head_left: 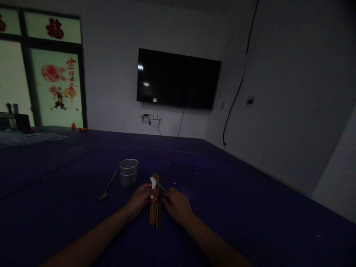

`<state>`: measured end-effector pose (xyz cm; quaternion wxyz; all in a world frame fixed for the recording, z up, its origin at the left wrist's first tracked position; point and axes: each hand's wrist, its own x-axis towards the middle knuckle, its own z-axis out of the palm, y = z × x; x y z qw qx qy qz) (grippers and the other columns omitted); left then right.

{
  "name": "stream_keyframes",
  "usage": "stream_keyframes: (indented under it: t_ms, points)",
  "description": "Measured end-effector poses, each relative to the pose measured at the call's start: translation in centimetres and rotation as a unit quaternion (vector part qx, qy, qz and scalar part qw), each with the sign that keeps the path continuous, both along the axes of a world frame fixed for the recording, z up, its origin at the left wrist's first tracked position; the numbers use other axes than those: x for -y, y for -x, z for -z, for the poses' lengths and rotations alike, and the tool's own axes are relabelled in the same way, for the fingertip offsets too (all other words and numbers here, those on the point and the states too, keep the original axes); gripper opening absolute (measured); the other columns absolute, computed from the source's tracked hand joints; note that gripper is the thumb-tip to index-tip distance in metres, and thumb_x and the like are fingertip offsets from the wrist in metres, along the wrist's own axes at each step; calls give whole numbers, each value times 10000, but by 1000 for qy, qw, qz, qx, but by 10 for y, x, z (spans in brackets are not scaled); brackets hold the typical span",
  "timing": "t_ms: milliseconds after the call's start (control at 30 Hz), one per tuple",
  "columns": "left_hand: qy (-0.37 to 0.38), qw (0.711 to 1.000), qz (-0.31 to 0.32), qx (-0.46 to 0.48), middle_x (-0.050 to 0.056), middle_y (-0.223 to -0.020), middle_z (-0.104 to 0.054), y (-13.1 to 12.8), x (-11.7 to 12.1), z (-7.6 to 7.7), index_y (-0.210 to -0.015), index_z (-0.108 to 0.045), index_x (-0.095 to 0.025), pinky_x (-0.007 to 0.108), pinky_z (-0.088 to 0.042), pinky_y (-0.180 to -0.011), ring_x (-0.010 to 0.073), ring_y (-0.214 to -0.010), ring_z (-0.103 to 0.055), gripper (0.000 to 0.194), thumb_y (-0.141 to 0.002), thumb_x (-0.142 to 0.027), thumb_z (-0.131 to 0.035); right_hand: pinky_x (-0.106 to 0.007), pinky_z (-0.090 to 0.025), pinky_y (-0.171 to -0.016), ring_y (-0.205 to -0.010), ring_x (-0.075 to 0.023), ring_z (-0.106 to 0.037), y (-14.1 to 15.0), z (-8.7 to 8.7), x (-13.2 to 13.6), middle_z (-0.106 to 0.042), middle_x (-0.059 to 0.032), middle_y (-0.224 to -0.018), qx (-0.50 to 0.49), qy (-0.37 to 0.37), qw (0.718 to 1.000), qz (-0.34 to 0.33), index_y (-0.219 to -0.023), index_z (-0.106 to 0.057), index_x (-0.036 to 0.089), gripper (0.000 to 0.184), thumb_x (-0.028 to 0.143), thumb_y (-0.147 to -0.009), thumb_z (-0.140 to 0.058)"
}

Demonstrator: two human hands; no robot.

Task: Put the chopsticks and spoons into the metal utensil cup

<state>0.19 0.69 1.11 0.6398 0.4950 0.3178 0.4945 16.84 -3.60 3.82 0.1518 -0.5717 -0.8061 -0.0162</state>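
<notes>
My left hand (144,194) is closed on a small white spoon (153,181), its wide end up and part of it covered by my fingers. My right hand (178,203) pinches a slim grey metal utensil (161,186), whose tip meets or passes close to the white spoon; its kind is unclear. Beneath both hands lies a bundle of brown wooden chopsticks (156,215), roughly lengthwise to me. Left of them stands a silver metal cup (129,174), upright. Farther left a metal spoon (107,186) rests on the dark blue surface (83,207).
Small white scraps (174,183) are scattered on the surface to the right. Clear plastic sheeting (30,138) and a dark box (19,122) sit at the far left. Beyond are a wall-mounted television (178,79) and a hanging black cable (236,92).
</notes>
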Motion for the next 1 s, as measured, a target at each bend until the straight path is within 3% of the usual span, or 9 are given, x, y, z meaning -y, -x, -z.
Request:
stream_keyframes:
  t_ms: [567, 1000]
  points:
    - [-10, 1000, -4, -19, 20, -660, -640, 0, -2, 1, -839, -626, -138, 236, -407, -568, 124, -580, -576, 281, -649, -311, -739, -260, -423, -735, -889, -176, -619, 1, 1, 0, -629, -50, -991, 11, -4, 1000, -20, -1049, -642, 227, 239, 276, -915, -450]
    - [-6, 1000, -1, -7, 10, -654, -643, -2, -2, 1, -841, -622, -139, 233, -389, -562, 106, -547, -553, 273, -640, -283, -739, -255, -418, -740, -896, -176, -623, 2, 3, -2, -654, -52, -981, -10, -8, 1000, 10, -986, -671, 221, 270, 219, -919, -409]
